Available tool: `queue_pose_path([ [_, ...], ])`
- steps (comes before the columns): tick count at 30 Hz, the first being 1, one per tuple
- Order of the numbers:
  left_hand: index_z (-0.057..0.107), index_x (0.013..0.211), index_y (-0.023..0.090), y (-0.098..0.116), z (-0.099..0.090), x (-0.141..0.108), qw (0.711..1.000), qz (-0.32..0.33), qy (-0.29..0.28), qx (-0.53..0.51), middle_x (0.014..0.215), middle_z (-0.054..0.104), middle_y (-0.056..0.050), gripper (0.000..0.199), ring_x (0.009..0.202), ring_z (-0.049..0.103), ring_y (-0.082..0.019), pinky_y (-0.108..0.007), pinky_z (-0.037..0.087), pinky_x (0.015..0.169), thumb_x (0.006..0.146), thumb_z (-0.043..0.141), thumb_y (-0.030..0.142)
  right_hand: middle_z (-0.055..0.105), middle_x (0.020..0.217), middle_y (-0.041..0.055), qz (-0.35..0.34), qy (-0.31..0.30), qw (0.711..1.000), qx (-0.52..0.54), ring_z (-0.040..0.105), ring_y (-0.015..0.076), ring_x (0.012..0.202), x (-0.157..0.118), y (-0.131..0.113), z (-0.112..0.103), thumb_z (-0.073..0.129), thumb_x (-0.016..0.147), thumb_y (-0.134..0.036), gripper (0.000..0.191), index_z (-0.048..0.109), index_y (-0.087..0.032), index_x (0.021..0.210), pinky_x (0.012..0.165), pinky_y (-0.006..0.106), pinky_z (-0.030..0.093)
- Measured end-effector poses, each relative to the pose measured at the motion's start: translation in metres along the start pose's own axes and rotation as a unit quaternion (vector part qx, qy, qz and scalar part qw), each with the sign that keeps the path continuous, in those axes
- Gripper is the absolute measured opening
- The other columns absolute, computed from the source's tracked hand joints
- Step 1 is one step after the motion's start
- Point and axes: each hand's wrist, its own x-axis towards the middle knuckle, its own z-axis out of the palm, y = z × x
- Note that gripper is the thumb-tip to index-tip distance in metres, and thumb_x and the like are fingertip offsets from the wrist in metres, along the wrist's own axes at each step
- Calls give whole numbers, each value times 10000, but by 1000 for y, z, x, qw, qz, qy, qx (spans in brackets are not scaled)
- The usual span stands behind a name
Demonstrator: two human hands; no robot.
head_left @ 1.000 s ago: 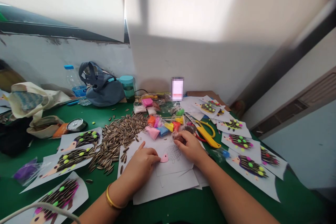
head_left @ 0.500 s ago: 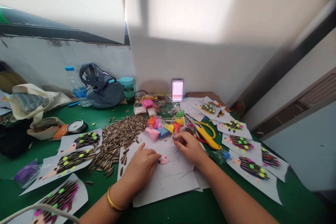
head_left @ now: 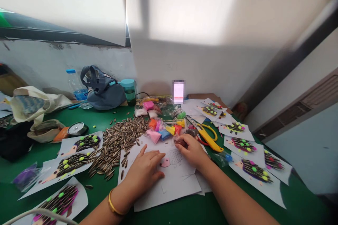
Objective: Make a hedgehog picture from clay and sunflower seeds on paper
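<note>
Hedgehog drawing [head_left: 176, 158] lies on white paper [head_left: 179, 171] between my hands, its smooth, rounded pink head [head_left: 165, 162] just beside my left fingertips. My left hand [head_left: 144, 168] rests with its fingers spread; my right hand [head_left: 192, 150] seems to pinch a brown packet [head_left: 181, 142] in crinkly clear plastic. A sliding left fingertip could, I judge, smear that soft-looking head. Striped, pointed seeds [head_left: 126, 130] heap beyond my left fingers.

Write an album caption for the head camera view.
Hands at a pink-faced hedgehog drawing, beside a heap of striped seeds and small, brightly coloured bags on a green table.
</note>
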Motion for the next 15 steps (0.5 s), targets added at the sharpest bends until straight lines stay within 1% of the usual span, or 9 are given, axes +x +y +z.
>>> queue_pose_path([
  [4,613,1212,214,1,-1,0,1000,-3,-2,-3,1227,686,-120,491,1174,623,-288,-675,188,1157,752,782,192,641,954,46,-9,4,1000,-2,581,210,891,-1,0,0,627,857,-227,81,635,-201,933,807,338,445],
  [6,619,1184,218,0,-1,1,1000,2,7,-11,1210,693,-112,438,1157,632,-288,-684,185,1154,772,770,213,640,955,46,-18,7,1000,-5,581,209,887,-1,-1,0,627,866,-230,86,634,-202,946,805,338,446],
  [9,613,1169,223,-1,-1,1,998,5,54,-30,1193,697,-106,340,1126,643,-286,-672,216,1150,845,706,270,630,932,47,-66,11,998,0,577,205,872,-5,-8,-1,618,883,-239,87,627,-203,961,801,338,453],
  [10,605,1174,226,-1,-1,0,996,4,80,-40,1189,696,-101,304,1122,643,-279,-650,246,1149,882,663,285,627,926,48,-90,10,996,5,576,204,872,-7,-13,0,616,888,-241,90,625,-203,969,802,337,457],
  [12,589,1179,230,0,-2,-2,989,-7,135,-67,1181,690,-94,246,1120,637,-263,-569,353,1115,946,564,300,624,927,51,-132,-9,991,18,578,199,870,-11,-23,2,616,895,-238,96,626,-208,986,786,323,470],
  [14,578,1167,229,2,-3,-4,979,-24,174,-104,1150,686,-90,219,1097,634,-248,-468,462,1022,978,494,299,633,1020,65,-155,-43,986,31,590,200,925,-17,-33,5,635,887,-225,151,633,-219,1038,816,320,485],
  [15,579,1147,228,4,-3,-5,975,-30,181,-126,1123,686,-87,204,1068,637,-239,-425,495,968,984,476,296,635,1058,69,-166,-59,984,33,595,200,937,-19,-37,7,649,881,-227,187,635,-226,1067,830,322,492],
])
